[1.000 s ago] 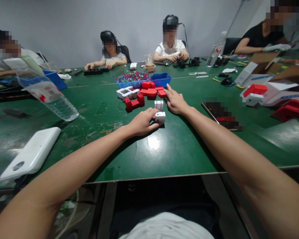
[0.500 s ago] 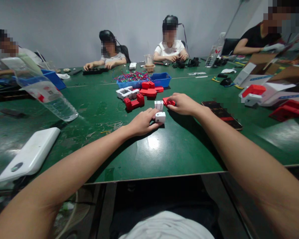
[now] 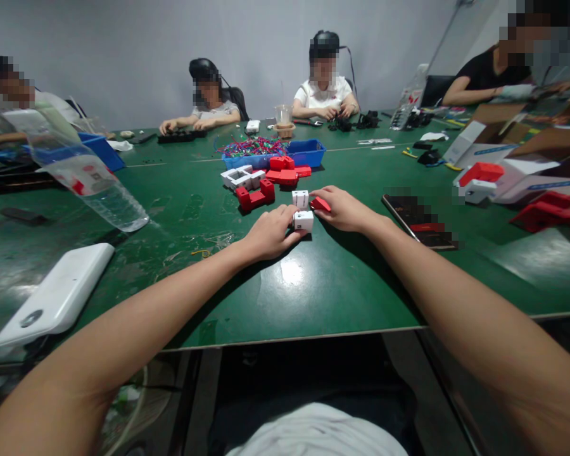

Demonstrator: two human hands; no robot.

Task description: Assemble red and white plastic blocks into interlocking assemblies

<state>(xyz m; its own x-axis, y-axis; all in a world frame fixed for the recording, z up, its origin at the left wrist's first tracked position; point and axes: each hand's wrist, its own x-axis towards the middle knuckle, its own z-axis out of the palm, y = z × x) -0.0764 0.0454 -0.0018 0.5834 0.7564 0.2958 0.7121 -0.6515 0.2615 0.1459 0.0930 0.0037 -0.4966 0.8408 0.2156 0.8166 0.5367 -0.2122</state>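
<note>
My left hand [image 3: 274,232] is closed around a white plastic block-shaped part [image 3: 303,220] just above the green table. The back of this part joins a second upright white end [image 3: 300,199], though my fingers hide how they connect. My right hand [image 3: 337,209] pinches a small red plastic piece [image 3: 320,204] close to the right side of the white part; whether the two touch, I cannot tell. Beyond my hands lie a red U-shaped bracket [image 3: 255,196], white frame-like parts [image 3: 242,177] and several red parts [image 3: 283,172].
A blue bin [image 3: 308,154] with coloured wires stands behind the parts. A tilted water bottle [image 3: 95,183] and white power bank [image 3: 57,294] are on the left. On the right lie a dark phone [image 3: 420,225] and cardboard boxes [image 3: 498,130]. Several people sit around the table.
My right hand has turned slightly and tilted the red piece, staying close to the white part. My left hand holds nearly the same position.
</note>
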